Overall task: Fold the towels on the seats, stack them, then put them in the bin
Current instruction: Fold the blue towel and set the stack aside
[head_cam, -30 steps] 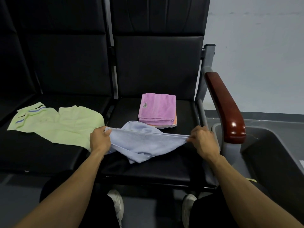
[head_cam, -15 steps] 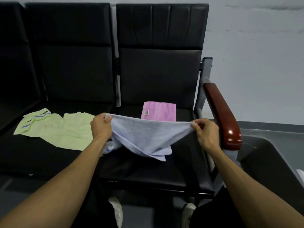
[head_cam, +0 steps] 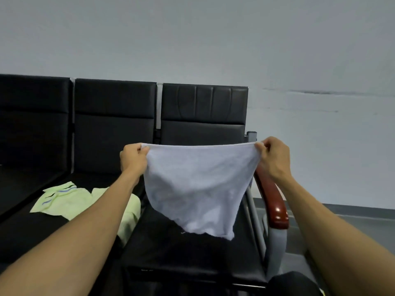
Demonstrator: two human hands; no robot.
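you're early in this fold: the pale blue towel point(head_cam: 195, 186) is lifted off the seat point(head_cam: 192, 257) and hangs in the air in front of the rightmost chair, not yet folded at all. your left hand point(head_cam: 133, 159) pinches its upper corner at about 9 o'clock of the cloth, and your right hand point(head_cam: 274, 155) pinches the opposite upper corner at about 3 o'clock, both with fingers curled tight on the hem.

the top edge is pulled nearly straight between your hands, so the towel's stretched axis runs left to right, 9 to 3 o'clock, roughly level. below that edge the cloth sags and narrows to a ragged point toward 6 o'clock, its lowest corner just above the seat, a little to the right of centre. the face turned toward you looks smooth with slight wrinkles.

still to do, as i judge it: fold this one, then the light green towel point(head_cam: 70, 199) lying spread and rumpled on the seat at 8 o'clock, partly hidden by your left forearm. any folded stack is hidden behind the hanging cloth, so you can't count it from here. the bin isn't in view. the red-brown armrest point(head_cam: 272, 201) sits just beside the towel's right edge.
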